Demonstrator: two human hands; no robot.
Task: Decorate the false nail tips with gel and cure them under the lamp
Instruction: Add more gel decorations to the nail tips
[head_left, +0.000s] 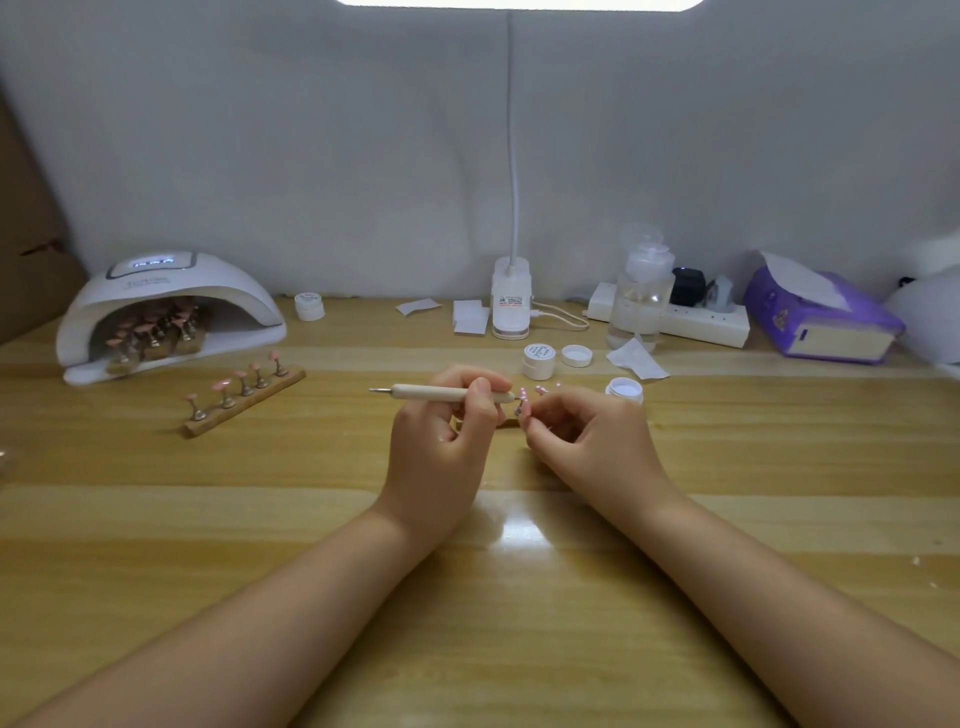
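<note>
Nail tip (521, 412), pink, sits pinched in your right hand (587, 436) just above the wooden surface (519, 597), while your left hand (447, 431) grips a dotting pen (447, 393) whose end meets it. Behind, at far left, more tips stand inside the curing lamp (166, 312).

Probably home nail desk: curing lamp (171, 312).

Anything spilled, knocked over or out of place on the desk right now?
Nothing spilled or toppled. Two gel pots sit open, one loose lid lying beside them, which fits work in progress. The rack of nail tips outside the curing lamp stands upright.
</note>
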